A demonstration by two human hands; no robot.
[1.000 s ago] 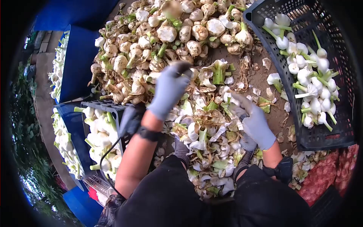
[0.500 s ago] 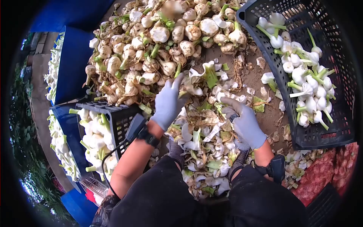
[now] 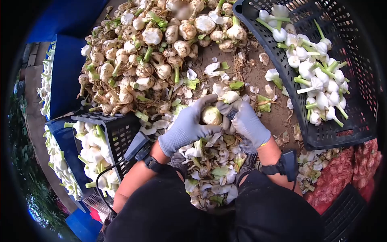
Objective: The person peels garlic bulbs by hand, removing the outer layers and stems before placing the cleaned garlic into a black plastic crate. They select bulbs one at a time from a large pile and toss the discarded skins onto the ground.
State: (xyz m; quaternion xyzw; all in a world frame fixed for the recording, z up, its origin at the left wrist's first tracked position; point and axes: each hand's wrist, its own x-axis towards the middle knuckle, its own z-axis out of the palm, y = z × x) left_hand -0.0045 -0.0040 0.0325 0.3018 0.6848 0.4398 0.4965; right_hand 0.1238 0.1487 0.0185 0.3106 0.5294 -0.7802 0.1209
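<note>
In front of my knees, a garlic bulb (image 3: 211, 115) with pale, partly peeled skin sits between my two gloved hands. My left hand (image 3: 189, 124) is curled around its left side, thumb below and fingers above. My right hand (image 3: 246, 121) presses bent fingers against the bulb's right side; a small dark band or tool (image 3: 232, 114), too small to name, shows at these fingers. A whitish piece (image 3: 230, 97), either peel or another bulb, lies just beyond the fingertips. Loose garlic peels (image 3: 213, 173) cover the ground between my feet.
A heap of unpeeled garlic (image 3: 133, 68) lies ahead to the left. On the right stands a black crate (image 3: 296, 97) with cleaned white bulbs, beside red mesh sacks (image 3: 334, 177). Another black crate (image 3: 117, 133) and blue containers (image 3: 66, 76) full of garlic line the left.
My hands have come together and closed around a garlic bulb; before, the left reached to the heap's edge and the right hung over the peels. The view has shifted slightly.
</note>
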